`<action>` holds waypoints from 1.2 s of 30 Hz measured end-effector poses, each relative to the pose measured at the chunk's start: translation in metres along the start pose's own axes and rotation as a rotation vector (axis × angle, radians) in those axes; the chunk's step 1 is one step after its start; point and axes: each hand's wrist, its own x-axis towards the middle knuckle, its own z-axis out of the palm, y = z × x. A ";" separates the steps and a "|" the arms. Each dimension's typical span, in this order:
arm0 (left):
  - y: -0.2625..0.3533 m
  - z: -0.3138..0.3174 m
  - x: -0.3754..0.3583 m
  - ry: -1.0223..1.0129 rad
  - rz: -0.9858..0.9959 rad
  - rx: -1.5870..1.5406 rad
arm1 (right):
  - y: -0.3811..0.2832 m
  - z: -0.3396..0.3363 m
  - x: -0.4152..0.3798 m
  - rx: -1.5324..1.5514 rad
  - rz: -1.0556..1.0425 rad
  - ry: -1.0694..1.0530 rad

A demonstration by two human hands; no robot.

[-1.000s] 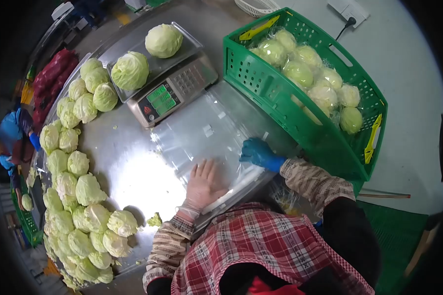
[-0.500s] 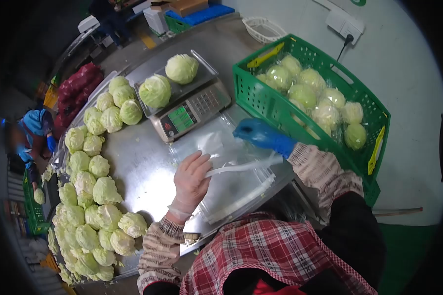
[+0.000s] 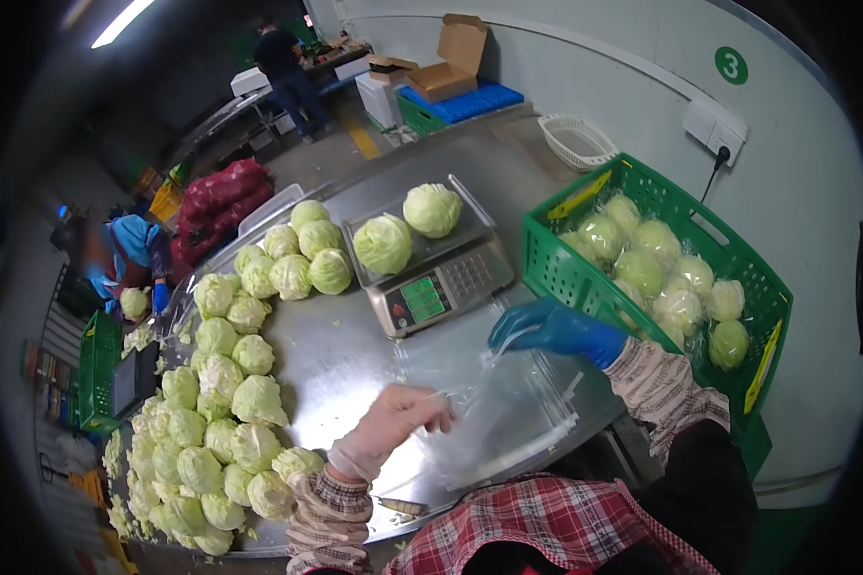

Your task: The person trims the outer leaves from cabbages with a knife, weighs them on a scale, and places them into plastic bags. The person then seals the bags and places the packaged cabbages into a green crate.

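Note:
A clear plastic bag (image 3: pixel 481 388) is stretched between my two hands above the metal table. My right hand (image 3: pixel 547 331), in a blue glove, pinches its upper edge. The fingers of my left hand (image 3: pixel 393 425), in a thin see-through glove, are curled together at the bag's other side; their tips are slightly blurred. Beneath lies a stack of flat clear bags (image 3: pixel 537 426). Just beyond the hands stands a digital scale (image 3: pixel 441 287) with a lit green display. Two bare cabbages, one nearer (image 3: pixel 383 243) and one farther (image 3: pixel 432 210), rest on its tray.
A big pile of cabbages (image 3: pixel 216 441) covers the table's left side. At the right stands a green crate (image 3: pixel 585 273) holding several wrapped cabbages (image 3: pixel 642 272). Behind are a white basket (image 3: pixel 577 144) and red mesh sacks (image 3: pixel 222 206). A co-worker (image 3: pixel 129 251) holds a cabbage at far left.
The view has tilted up. My right hand has lifted the bag's edge off the stack, and my left hand's spread fingers have curled in at the bag.

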 end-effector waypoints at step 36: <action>-0.015 -0.080 0.035 0.382 0.403 -0.001 | 0.045 0.043 0.090 0.723 0.198 0.286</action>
